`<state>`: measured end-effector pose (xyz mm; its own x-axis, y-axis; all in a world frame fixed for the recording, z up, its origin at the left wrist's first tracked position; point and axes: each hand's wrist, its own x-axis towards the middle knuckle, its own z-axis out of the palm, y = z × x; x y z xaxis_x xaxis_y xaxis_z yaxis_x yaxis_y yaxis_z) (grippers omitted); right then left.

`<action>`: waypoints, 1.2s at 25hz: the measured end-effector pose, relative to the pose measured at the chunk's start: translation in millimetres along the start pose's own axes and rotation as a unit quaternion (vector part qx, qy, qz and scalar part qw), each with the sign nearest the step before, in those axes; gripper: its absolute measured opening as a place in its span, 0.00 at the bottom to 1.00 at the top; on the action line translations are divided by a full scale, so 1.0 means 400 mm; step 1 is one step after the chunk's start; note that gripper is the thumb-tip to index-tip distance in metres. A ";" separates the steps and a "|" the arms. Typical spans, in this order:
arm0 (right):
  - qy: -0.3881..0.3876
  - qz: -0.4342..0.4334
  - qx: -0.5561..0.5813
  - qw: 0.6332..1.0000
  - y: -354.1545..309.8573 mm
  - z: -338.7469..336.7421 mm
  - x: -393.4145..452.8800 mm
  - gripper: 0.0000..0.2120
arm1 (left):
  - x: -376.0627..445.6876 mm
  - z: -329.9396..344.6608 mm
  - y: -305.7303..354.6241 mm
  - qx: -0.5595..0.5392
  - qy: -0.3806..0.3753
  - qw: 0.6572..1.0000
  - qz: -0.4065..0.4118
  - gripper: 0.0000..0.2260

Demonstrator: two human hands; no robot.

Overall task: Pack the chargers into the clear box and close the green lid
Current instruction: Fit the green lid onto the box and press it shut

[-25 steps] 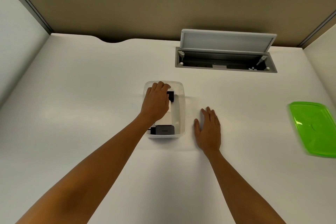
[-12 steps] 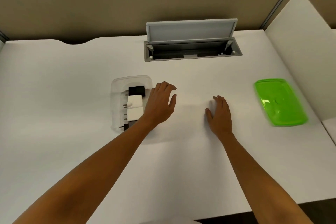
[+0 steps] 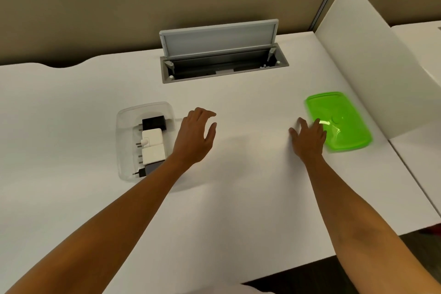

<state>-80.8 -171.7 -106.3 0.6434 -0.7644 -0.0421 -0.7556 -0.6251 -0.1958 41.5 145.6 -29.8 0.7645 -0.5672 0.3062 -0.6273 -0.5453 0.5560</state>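
Observation:
The clear box (image 3: 124, 126) stands on the white desk at centre left with no lid on it. Inside lie several chargers in a row: a black charger (image 3: 154, 122) at the far end, two white chargers (image 3: 152, 137) in the middle, a dark one (image 3: 145, 170) nearest me. My left hand (image 3: 195, 136) hovers just right of the box, fingers spread, holding nothing. The green lid (image 3: 343, 124) lies flat on the desk at the right. My right hand (image 3: 307, 138) is open, and its fingertips reach the lid's left edge.
An open cable hatch (image 3: 224, 64) with a raised grey flap sits in the desk behind the box and lid. A white divider panel (image 3: 372, 59) stands right of the lid. Beige partition walls close off the back. The desk's front edge runs near my right forearm.
My left hand has come out of the box and moved to its right. My right hand has travelled right across the desk to the green lid. The view has swung rightward.

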 end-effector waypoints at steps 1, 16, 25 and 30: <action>0.009 -0.002 0.005 1.000 -0.007 -0.001 -0.006 0.23 | -0.004 -0.003 -0.003 0.001 0.000 1.000 -0.001 0.12; 0.055 -0.085 0.215 0.971 -0.238 -0.045 -0.162 0.18 | -0.071 -0.069 -0.036 -0.026 0.034 0.999 -0.022 0.10; 0.136 -0.253 0.382 0.878 -0.464 -0.257 -0.288 0.08 | -0.104 -0.111 -0.044 -0.143 0.065 0.982 -0.106 0.12; 0.118 -0.245 0.530 0.803 -0.559 -0.322 -0.345 0.09 | -0.108 -0.159 -0.050 -0.213 0.123 0.951 -0.190 0.19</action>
<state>-16.6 53.4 69.6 0.6959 -0.5546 0.4562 0.1904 -0.4701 -0.8618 30.3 220.4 -4.9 0.9682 -0.1894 0.1637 -0.2227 -0.3533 0.9086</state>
